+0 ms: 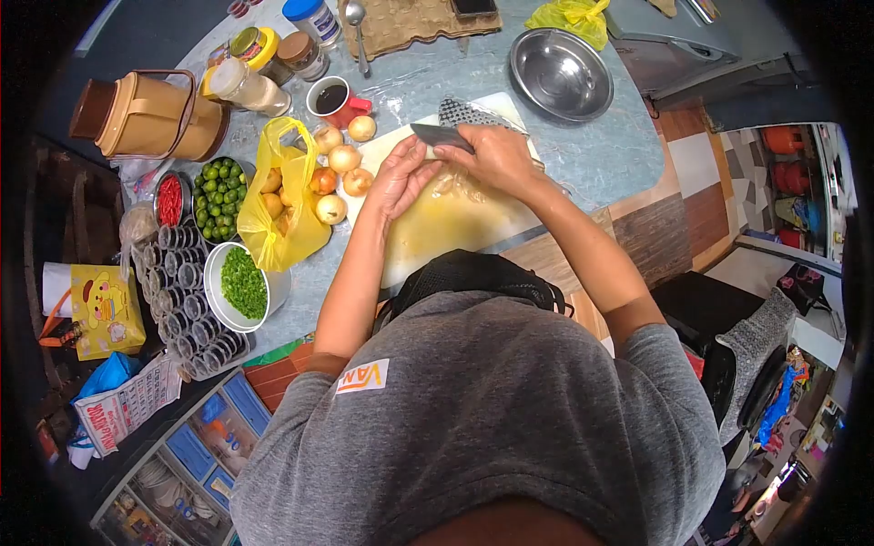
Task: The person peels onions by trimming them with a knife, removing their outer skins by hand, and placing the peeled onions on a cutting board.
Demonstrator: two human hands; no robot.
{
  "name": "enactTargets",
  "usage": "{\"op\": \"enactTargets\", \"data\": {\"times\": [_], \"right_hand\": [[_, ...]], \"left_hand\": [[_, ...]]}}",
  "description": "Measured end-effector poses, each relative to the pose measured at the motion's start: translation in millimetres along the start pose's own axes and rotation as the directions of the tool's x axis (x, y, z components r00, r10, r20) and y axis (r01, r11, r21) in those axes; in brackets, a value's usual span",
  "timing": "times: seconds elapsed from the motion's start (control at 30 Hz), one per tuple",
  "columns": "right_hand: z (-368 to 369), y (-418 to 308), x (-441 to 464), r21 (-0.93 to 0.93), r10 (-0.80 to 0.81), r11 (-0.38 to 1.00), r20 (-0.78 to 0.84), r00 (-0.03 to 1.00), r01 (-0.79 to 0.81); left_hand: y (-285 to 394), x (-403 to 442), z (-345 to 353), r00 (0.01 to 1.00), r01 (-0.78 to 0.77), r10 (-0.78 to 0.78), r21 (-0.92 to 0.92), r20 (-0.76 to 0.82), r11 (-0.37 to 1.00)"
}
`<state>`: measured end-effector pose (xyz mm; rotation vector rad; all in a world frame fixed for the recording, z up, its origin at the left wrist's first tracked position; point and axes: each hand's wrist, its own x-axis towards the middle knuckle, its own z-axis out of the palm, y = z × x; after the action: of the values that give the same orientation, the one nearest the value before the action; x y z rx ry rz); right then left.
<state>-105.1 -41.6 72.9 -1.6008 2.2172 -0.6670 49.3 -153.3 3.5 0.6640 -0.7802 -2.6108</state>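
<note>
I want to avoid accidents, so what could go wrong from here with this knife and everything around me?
The knife in your right hand is close to your left hand; a slip might cut it. The loose onions could roll if nudged. The uncovered mug of dark liquid might spill if bumped.

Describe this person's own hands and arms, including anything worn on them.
The left hand and right hand are both ungloved, with no watch or bracelet visible. The heathered dark-grey shirt has short sleeves in the same fabric. A white patch with orange lettering sits near the left sleeve.
</note>
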Motion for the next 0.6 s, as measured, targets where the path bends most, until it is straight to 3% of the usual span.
{"op": "enactTargets", "data": {"times": [0.1, 0.13, 0.23, 0.27, 0.37, 0.5, 0.6], "right_hand": [[7.9, -5.6, -13.5, -0.010, -0.083, 0.996, -0.006, 0.997, 0.083], [11.2, -7.3, -19.6, -0.003, -0.097, 0.995, -0.001, 0.995, 0.097], [19.6, 0.1, -26.1, 0.082, 0.010, 0.997, -0.018, 1.000, -0.008], [19.4, 3.2, -26.6, 0.263, 0.157, 0.954, -0.026, 0.987, -0.145], [30.0, 18.5, -22.6, 0.421, 0.229, 0.893, -0.122, 0.966, -0.159], [32.6, 17.5, -14.7, 0.401, 0.299, 0.881, -0.060, 0.952, -0.251], [33.2, 12.9, -11.6, 0.545, 0.294, 0.816, -0.103, 0.950, -0.194]], "left_hand": [[0.9, 3.1, -4.4, 0.999, -0.013, 0.013, -0.012, 0.030, 1.000], [3.9, 1.7, 4.7, 1.000, 0.012, -0.013, -0.022, -0.027, 1.000], [2.9, 3.6, -6.5, 0.997, 0.020, -0.011, -0.118, 0.077, 0.993], [0.6, 3.8, -8.7, 0.996, 0.025, -0.012, -0.143, 0.092, 0.989], [3.4, -3.4, 8.6, 0.990, 0.033, -0.005, -0.189, 0.144, 0.981], [-2.0, -1.6, 10.7, 0.983, -0.002, 0.029, -0.146, 0.183, 0.989], [-1.2, -1.6, 14.4, 0.982, -0.030, 0.055, -0.136, 0.183, 0.990]]}}
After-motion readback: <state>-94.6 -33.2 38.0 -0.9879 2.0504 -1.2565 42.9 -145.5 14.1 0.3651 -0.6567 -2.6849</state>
